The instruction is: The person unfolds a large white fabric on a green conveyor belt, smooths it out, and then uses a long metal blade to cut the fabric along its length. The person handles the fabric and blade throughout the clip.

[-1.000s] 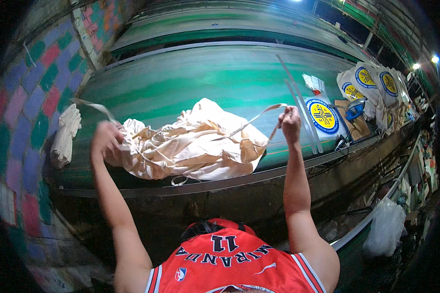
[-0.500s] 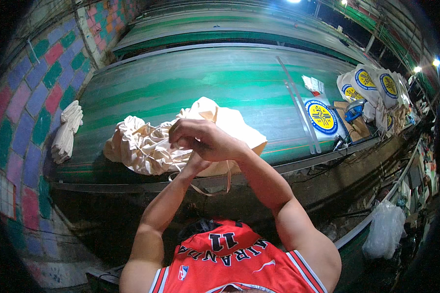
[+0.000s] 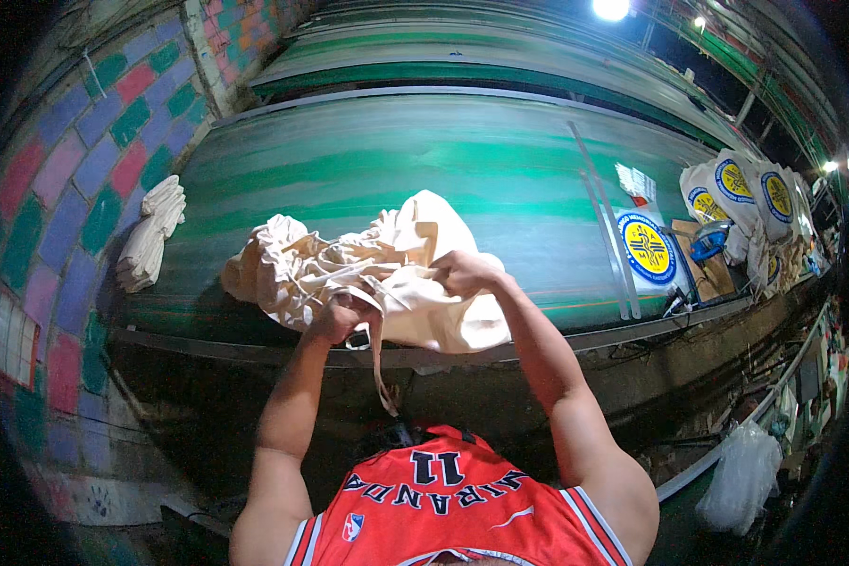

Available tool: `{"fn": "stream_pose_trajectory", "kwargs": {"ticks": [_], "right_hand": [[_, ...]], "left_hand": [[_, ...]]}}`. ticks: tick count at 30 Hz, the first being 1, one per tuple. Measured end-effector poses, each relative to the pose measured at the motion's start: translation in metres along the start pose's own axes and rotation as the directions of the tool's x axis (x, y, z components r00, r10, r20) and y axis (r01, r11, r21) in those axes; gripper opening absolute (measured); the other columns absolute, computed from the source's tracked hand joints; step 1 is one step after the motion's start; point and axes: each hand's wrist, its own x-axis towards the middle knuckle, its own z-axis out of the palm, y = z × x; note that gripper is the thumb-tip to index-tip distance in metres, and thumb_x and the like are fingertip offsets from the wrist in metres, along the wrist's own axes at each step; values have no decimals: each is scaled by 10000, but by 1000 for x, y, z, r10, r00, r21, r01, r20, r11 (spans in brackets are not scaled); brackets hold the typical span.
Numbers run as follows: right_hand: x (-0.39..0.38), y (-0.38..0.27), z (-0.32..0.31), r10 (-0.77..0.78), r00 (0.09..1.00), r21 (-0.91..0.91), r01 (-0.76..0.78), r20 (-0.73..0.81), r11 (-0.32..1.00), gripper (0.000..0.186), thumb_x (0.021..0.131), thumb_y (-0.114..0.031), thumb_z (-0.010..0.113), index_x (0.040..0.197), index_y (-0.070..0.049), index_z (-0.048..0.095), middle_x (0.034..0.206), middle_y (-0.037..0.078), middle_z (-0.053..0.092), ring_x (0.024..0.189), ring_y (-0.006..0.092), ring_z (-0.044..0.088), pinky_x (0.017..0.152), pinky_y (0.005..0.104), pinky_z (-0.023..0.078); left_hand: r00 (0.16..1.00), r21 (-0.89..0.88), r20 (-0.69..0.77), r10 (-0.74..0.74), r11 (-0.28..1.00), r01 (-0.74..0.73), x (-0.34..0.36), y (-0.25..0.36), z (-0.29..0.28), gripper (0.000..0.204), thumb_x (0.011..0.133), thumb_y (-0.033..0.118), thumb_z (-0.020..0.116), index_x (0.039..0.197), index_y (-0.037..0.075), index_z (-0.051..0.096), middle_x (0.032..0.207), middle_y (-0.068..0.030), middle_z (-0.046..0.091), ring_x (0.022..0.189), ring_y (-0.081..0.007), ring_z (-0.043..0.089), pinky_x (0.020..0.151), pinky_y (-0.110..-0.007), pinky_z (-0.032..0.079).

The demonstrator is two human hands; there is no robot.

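A heap of crumpled cream cloth bags (image 3: 288, 269) lies at the near edge of a long green table. My left hand (image 3: 340, 316) is closed at the front of the heap, gripping the cloth by a strap (image 3: 376, 354) that hangs down over the table edge. On the right of the heap, my right hand (image 3: 467, 274) pinches the upper layer of a smoother cream cloth bag (image 3: 434, 316). The fingertips of my left hand are partly hidden by folds.
Folded cream cloth (image 3: 151, 236) is stacked at the table's left end. On the right are metal rails (image 3: 606, 231), a round blue-and-yellow emblem print (image 3: 646, 247), a blue tool (image 3: 709, 241) and printed bags (image 3: 732, 193). A painted block wall (image 3: 104, 222) stands left.
My hands, crossed above the heap before, have come apart and down onto the cloth. The right one moved right and took hold; the bag's near side spread and bulged out.
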Motion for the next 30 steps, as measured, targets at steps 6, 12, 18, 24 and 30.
{"fn": "stream_pose_trajectory", "kwargs": {"ticks": [6,12,18,24,30], "right_hand": [[-4,9,-63,-331,723,-150,305,-606,940,169,778,-110,707,892,15,703,811,118,658,706,225,647,656,353,509],[-12,-14,-89,11,842,544,339,-540,767,196,821,-134,636,653,-36,659,617,-2,585,576,82,509,512,263,375],[-21,-23,-106,-18,958,690,218,-285,691,238,897,-193,665,825,21,740,722,25,665,617,79,536,554,250,428],[-5,-13,-123,32,870,511,259,-492,820,340,944,-292,668,777,2,708,698,-23,616,630,67,516,602,271,427],[9,-15,-133,-121,907,488,325,-403,810,278,769,-224,803,830,-19,626,739,-39,538,713,81,474,648,271,405]], "left_hand": [[988,466,106,114,872,-151,12,26,-25,282,910,287,675,1007,27,622,802,-8,582,749,-100,548,640,-256,448],[978,92,-87,-187,976,195,21,47,-33,189,967,277,636,949,89,632,749,73,570,631,-20,513,531,-195,407],[991,-104,-122,-50,994,37,40,50,-65,231,954,298,640,826,111,594,651,84,515,524,-20,460,451,-199,346],[998,86,-40,-46,995,49,46,75,-94,236,902,289,714,840,93,597,690,68,529,578,-31,477,492,-199,338],[983,786,141,-121,618,-36,62,74,-134,481,612,184,895,957,19,604,817,-34,619,750,-128,562,670,-289,441]]}}
